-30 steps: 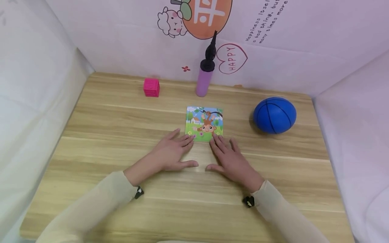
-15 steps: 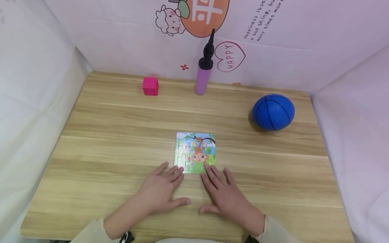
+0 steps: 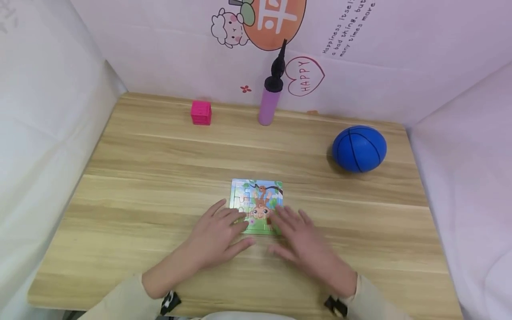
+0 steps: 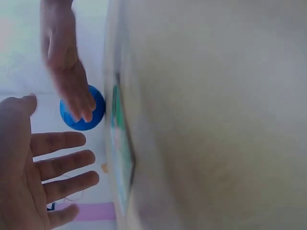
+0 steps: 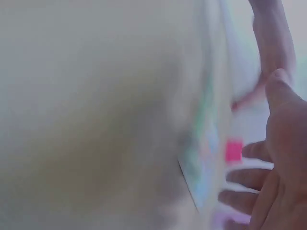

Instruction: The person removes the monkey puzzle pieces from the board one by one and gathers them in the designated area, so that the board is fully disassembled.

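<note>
Hands [image 3: 216,238] unclenched and free, over nearer corners of monkey puzzle [image 3: 259,209]; table [image 3: 132,195] stretches wide to either side.

On your wood-grain table [image 3: 140,146], the square multicoloured jigsaw [image 3: 260,189] lies at the fingertips of your bare left hand [image 3: 216,233] and bare right hand [image 3: 306,242]. Behind it stands the purple-and-black cylindrical pump [image 3: 269,106], the pink cube [image 3: 201,113] to its left, the round blue ball [image 3: 359,149] right and nearer you.
</note>
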### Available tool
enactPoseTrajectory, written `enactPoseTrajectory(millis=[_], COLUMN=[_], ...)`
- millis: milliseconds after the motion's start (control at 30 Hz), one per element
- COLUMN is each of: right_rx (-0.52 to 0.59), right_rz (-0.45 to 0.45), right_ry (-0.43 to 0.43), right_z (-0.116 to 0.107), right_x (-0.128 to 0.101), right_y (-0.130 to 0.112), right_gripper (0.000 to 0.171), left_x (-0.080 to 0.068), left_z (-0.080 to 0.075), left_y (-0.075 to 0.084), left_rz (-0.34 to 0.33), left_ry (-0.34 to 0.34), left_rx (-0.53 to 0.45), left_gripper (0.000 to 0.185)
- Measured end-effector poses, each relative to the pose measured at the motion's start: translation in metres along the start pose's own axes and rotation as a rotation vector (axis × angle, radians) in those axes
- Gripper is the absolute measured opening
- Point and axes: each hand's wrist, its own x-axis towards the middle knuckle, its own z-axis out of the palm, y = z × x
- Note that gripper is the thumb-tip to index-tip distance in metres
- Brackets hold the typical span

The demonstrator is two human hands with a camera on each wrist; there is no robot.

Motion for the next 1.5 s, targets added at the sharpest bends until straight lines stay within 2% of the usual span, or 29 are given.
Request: enactPoseTrajectory(millis=[100, 167, 233, 367, 500, 600, 767, 967, 1200, 1500], right_rx=[0.03, 0.017, -0.005, -0.039, -0.027, -0.016, -0.022, -0.017, -0.026, 0.003], right_rz=[0.031, 0.04, 0.044, 0.04, 0.024, 0.02, 0.041, 0.034, 0.028, 0.053], right_ry=[0.065, 0.066, 0.03, -0.051, -0.072, -0.077, -0.087, -0.084, -0.059, -0.094], right_z=[-0.017, -0.023, -0.025, -0.024, -0.024, -0.021, -0.016, -0.012, -0.012, -0.016], right_x=[0.027, 0.043, 0.055, 0.069, 0.076, 0.079, 0.082, 0.086, 0.087, 0.093], right_y=[0.03, 0.047, 0.059, 0.07, 0.069, 0.068, 0.066, 0.063, 0.062, 0.059], right_gripper=[0.061, 0.052, 0.047, 0.044, 0.041, 0.04, 0.039, 0.032, 0.022, 0.019], left_x=[0.018, 0.027, 0.035, 0.047, 0.055, 0.058, 0.058, 0.058, 0.061, 0.06], left_z=[0.001, 0.003, 0.006, 0.011, 0.014, 0.018, 0.026, 0.031, 0.027, 0.025], left_y=[-0.007, -0.009, -0.01, -0.01, -0.012, -0.013, -0.011, -0.01, -0.012, -0.014], left_rz=[0.041, 0.072, 0.104, 0.134, 0.135, 0.157, 0.216, 0.237, 0.276, 0.325], left_ry=[0.028, 0.019, -0.004, -0.045, -0.071, -0.101, -0.158, -0.191, -0.239, -0.283], left_rx=[0.014, 0.032, 0.041, 0.048, 0.054, 0.054, 0.068, 0.082, 0.078, 0.077], left_gripper=[0.047, 0.043, 0.042, 0.043, 0.043, 0.043, 0.054, 0.062, 0.066, 0.076])
